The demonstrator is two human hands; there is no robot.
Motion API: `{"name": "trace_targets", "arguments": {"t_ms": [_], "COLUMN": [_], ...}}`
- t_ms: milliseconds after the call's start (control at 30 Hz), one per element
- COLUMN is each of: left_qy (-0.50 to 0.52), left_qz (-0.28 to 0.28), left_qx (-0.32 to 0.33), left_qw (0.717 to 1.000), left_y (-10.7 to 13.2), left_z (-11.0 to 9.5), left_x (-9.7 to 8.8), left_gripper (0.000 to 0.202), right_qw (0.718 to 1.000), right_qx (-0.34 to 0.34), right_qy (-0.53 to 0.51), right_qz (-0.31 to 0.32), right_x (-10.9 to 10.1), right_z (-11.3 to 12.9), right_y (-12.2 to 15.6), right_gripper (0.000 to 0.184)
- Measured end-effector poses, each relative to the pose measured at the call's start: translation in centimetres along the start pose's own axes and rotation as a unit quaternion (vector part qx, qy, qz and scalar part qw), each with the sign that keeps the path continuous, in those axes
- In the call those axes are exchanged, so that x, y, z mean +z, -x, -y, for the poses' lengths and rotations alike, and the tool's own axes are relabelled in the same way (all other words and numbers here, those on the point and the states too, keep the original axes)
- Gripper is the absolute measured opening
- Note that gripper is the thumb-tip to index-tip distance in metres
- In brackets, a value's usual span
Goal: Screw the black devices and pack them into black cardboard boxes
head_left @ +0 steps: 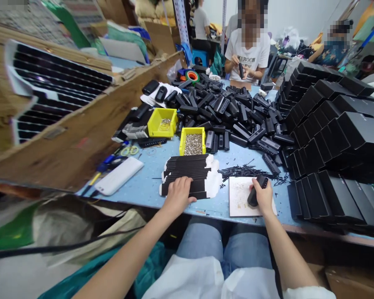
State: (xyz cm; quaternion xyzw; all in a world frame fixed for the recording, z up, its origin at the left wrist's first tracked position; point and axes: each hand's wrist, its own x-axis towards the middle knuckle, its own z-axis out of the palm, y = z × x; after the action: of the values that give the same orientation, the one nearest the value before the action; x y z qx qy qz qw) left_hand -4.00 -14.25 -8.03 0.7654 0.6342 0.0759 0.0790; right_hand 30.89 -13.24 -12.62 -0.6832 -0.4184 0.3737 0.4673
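My left hand rests on a stack of black strips with white backing, near the table's front edge. Its fingers are stretched out over the lowest strips, the thumb apart from them. In my right hand is a black plastic casing, long with rounded ends, gripped at its side and tilted over a white square board. Brown specks mark the board. Thin black rods lie scattered just behind it. The underside of the casing is hidden.
Yellow bins hold small metal parts; the nearer is full. Behind them spreads a heap of black casings. Stacked black boxes line the right side. A white rectangular object lies left, beside a wooden barrier. Another person sits opposite.
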Motion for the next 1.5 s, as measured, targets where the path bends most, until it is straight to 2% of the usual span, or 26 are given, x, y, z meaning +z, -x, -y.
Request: {"name": "trace_targets", "arguments": {"t_ms": [67, 100, 167, 200, 267, 333, 367, 400, 433, 467, 567, 633, 700, 733, 767, 800, 900, 933, 967, 1033, 1133, 1233, 1300, 1367, 1400, 1500], "left_qy": [0.012, 0.050, 0.202, 0.302, 0.484, 0.606, 0.642, 0.659, 0.658, 0.639, 0.531, 0.484, 0.461, 0.454, 0.454, 0.461, 0.500, 0.514, 0.528, 0.544, 0.541, 0.556, 0.577, 0.628, 0.670, 0.801], "left_qz": [0.031, 0.061, 0.131, 0.162, 0.207, 0.235, 0.248, 0.256, 0.252, 0.241, 0.175, 0.134, 0.122, 0.123, 0.124, 0.119, 0.077, 0.069, 0.069, 0.086, 0.108, 0.131, 0.119, 0.109, 0.115, 0.117], "left_qx": [-0.016, -0.022, -0.037, -0.050, -0.072, -0.069, -0.056, -0.040, -0.035, -0.042, -0.074, -0.040, 0.039, 0.067, 0.079, 0.072, -0.011, -0.032, -0.043, -0.053, -0.062, -0.044, -0.070, -0.145, -0.184, -0.263], "left_qw": [0.999, 0.997, 0.970, 0.938, 0.847, 0.757, 0.723, 0.706, 0.709, 0.730, 0.826, 0.864, 0.878, 0.880, 0.879, 0.876, 0.863, 0.855, 0.845, 0.833, 0.831, 0.820, 0.805, 0.757, 0.710, 0.525], "left_y": [-0.4, -0.4, 0.0, 0.4, 1.3, 2.3, 2.8, 3.2, 3.6, 3.9, 4.4, 4.2, 3.9, 3.7, 3.5, 3.3, 2.9, 2.8, 2.7, 2.5, 2.3, 2.2, 2.3, 2.4, 2.4, 1.8], "left_z": [-0.8, -1.4, -3.0, -4.0, -5.9, -7.4, -7.7, -7.8, -7.7, -7.4, -6.4, -6.4, -7.1, -7.7, -8.3, -9.1, -11.0, -11.4, -11.8, -12.3, -12.6, -12.2, -11.3, -9.8, -9.0, -6.9], "left_x": [-1.9, -2.9, -5.0, -5.7, -6.3, -5.7, -5.1, -4.5, -4.0, -3.6, -3.5, -4.2, -4.8, -5.0, -5.0, -4.9, -3.9, -3.6, -3.3, -3.1, -3.2, -2.9, -2.4, -2.1, -2.0, -2.1], "left_gripper": [0.036, 0.022, 0.012, 0.012, 0.024, 0.037, 0.043, 0.050, 0.059, 0.070, 0.098, 0.086, 0.051, 0.039, 0.039, 0.048, 0.095, 0.104, 0.107, 0.106, 0.103, 0.098, 0.095, 0.093, 0.091, 0.072], "right_qw": [0.991, 0.983, 0.968, 0.956, 0.918, 0.886, 0.880, 0.876, 0.873, 0.869, 0.867, 0.907, 0.942, 0.946, 0.944, 0.937, 0.911, 0.905, 0.902, 0.909, 0.929, 0.933, 0.896, 0.851, 0.835, 0.810], "right_qx": [-0.050, -0.085, -0.183, -0.237, -0.342, -0.409, -0.421, -0.426, -0.421, -0.408, -0.320, -0.226, -0.121, -0.076, -0.047, -0.045, -0.140, -0.164, -0.166, -0.112, -0.059, -0.150, -0.228, -0.267, -0.268, -0.241], "right_qy": [0.090, 0.128, 0.163, 0.171, 0.183, 0.190, 0.189, 0.184, 0.180, 0.178, 0.163, 0.110, 0.025, -0.012, -0.036, -0.048, -0.037, -0.024, -0.009, 0.013, 0.016, 0.050, 0.113, 0.205, 0.254, 0.350], "right_qz": [-0.089, -0.104, -0.055, -0.005, 0.085, 0.109, 0.113, 0.132, 0.168, 0.218, 0.345, 0.337, 0.313, 0.315, 0.326, 0.344, 0.385, 0.392, 0.397, 0.402, 0.365, 0.323, 0.363, 0.403, 0.407, 0.405], "right_x": [-0.3, -0.2, 0.6, 1.4, 3.4, 5.1, 5.6, 5.8, 5.7, 5.3, 4.0, 3.8, 4.2, 4.5, 4.8, 5.0, 4.7, 4.4, 4.1, 3.8, 4.2, 4.0, 2.6, 0.2, -1.1, -4.5], "right_z": [0.6, 1.2, 3.1, 4.2, 6.5, 8.3, 8.9, 9.2, 9.4, 9.4, 8.9, 8.2, 7.7, 7.5, 7.4, 7.5, 8.3, 8.6, 8.9, 9.4, 9.4, 8.7, 8.0, 7.3, 6.8, 5.8], "right_y": [0.2, 0.8, 2.9, 4.2, 6.6, 8.3, 8.7, 8.9, 8.9, 8.7, 8.0, 7.6, 7.4, 7.4, 7.4, 7.5, 7.6, 7.7, 7.7, 7.8, 8.6, 9.0, 7.9, 5.8, 4.5, 1.2], "right_gripper": [0.081, 0.078, 0.058, 0.050, 0.044, 0.043, 0.040, 0.037, 0.036, 0.037, 0.048, 0.058, 0.067, 0.072, 0.076, 0.079, 0.075, 0.071, 0.068, 0.063, 0.062, 0.056, 0.052, 0.054, 0.055, 0.050]}}
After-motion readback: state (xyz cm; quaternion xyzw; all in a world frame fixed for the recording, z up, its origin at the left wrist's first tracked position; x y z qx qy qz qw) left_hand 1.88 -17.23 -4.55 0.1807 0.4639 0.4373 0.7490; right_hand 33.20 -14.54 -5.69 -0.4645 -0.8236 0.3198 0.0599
